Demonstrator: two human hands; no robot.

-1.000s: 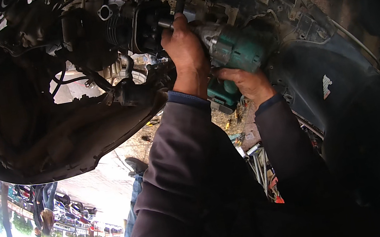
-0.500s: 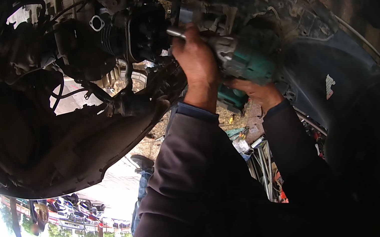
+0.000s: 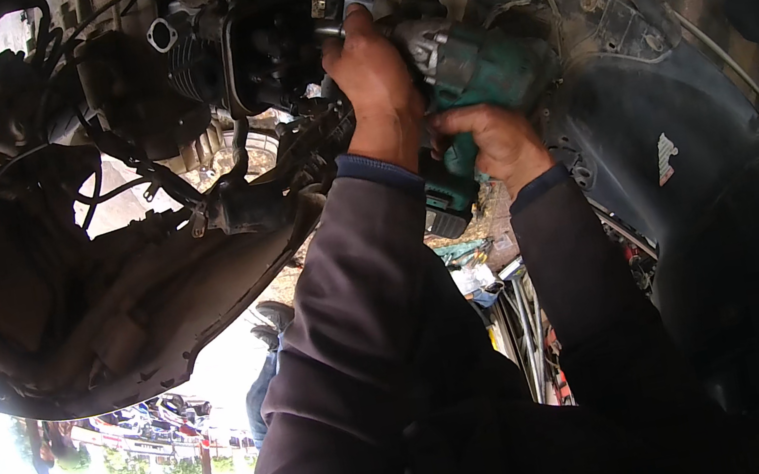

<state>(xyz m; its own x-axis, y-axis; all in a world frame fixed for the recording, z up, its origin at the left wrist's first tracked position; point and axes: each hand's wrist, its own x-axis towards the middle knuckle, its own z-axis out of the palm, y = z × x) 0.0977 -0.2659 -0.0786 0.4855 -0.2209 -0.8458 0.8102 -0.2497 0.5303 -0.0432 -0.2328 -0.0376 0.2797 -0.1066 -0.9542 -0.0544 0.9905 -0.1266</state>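
Observation:
A teal cordless impact wrench (image 3: 491,65) with a silver nose lies sideways, its nose toward the left. My right hand (image 3: 495,140) is wrapped round its handle, with the battery end below. My left hand (image 3: 374,75) is closed round a silver socket or extension (image 3: 330,28) ahead of the nose. The silver tip reaches the dark open end of an engine cylinder (image 3: 270,48). Whether it sits on a bolt there is too dark to tell. Cooling fins (image 3: 189,67) show on the cylinder's left side.
A large dark body panel (image 3: 132,331) curves below the engine. To the right is a black scooter-like seat or cover (image 3: 693,171). Cables and a hose (image 3: 239,148) hang round the engine. Metal rods and tools (image 3: 530,332) lie beneath my arms. A person's leg (image 3: 267,379) shows at lower left.
The silver tip has moved left to the cylinder's open end, and the impact wrench has come level and more clearly into view. The whole scene has shifted slightly left.

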